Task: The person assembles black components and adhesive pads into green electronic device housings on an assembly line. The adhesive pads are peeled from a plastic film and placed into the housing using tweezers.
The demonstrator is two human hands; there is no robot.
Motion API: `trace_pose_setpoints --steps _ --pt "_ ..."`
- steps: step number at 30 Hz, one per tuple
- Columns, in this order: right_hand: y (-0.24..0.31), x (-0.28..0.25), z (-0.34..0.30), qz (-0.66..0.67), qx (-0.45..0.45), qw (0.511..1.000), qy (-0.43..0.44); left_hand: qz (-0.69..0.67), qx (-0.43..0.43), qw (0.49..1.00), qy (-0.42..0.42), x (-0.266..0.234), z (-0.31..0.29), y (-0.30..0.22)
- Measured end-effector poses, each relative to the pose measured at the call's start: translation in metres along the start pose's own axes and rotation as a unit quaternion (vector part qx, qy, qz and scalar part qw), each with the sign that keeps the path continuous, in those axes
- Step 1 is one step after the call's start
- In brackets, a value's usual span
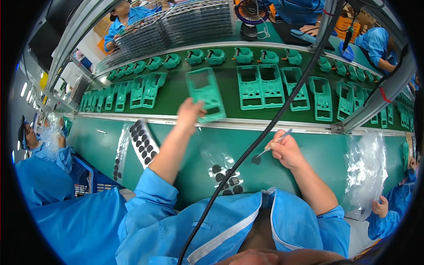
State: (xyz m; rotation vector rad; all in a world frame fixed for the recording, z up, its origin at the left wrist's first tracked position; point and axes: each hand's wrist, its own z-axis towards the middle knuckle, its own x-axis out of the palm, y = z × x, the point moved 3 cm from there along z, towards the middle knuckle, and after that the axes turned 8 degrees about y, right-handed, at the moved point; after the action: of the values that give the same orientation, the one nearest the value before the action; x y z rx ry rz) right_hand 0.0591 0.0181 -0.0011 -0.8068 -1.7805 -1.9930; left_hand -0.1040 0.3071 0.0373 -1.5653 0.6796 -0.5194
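Note:
My left hand [190, 113] is closed on the lower edge of a green plastic housing [205, 86], a flat frame with a large window, tilted over the conveyor. Hand and housing are slightly blurred. In my right hand [286, 151] is a pair of slim metal tweezers [279, 138], pinched between thumb and fingers and pointing down to the left. A dark, roundish pad [255, 159] is at the tweezer tips, just above or on the green tabletop [194, 159]; I cannot tell which. Clear film with several dark round pads [227, 177] lies between my forearms.
Beyond the bench edge, a conveyor [176, 95] carries rows of green housings [260, 86] and smaller green parts [243, 54]. A white sheet of black discs [143, 142] lies left, clear plastic bags [364, 172] right. A black cable [265, 132] crosses the view. Co-workers sit on both sides.

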Motion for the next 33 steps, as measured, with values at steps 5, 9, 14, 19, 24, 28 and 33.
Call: trace_pose_setpoints --steps 5,9,14,19,24,28,33 --pt "0.035 0.01 -0.012 0.005 -0.083 0.996 -0.027 -0.038 -0.073 0.973 0.218 0.102 -0.11 -0.007" --pt "0.053 0.028 -0.012 -0.109 -0.063 0.991 -0.038 0.083 -0.067 0.948 0.298 0.112 -0.145 0.022" --pt "0.057 0.024 -0.01 -0.196 -0.044 0.979 -0.045 0.184 0.005 0.955 0.234 0.093 -0.145 -0.002" --pt "0.052 0.031 -0.011 -0.282 0.028 0.955 -0.086 0.239 0.059 0.935 0.256 0.12 -0.142 -0.005" --pt "0.039 0.031 -0.023 -0.291 0.052 0.947 -0.124 0.305 0.122 0.909 0.255 0.123 -0.146 0.012" --pt "0.038 0.028 -0.02 -0.298 0.036 0.948 -0.109 0.341 0.242 0.875 0.245 0.123 -0.144 0.011" --pt "0.036 0.023 -0.009 -0.321 0.089 0.938 -0.092 0.326 0.296 0.86 0.26 0.122 -0.142 0.014"
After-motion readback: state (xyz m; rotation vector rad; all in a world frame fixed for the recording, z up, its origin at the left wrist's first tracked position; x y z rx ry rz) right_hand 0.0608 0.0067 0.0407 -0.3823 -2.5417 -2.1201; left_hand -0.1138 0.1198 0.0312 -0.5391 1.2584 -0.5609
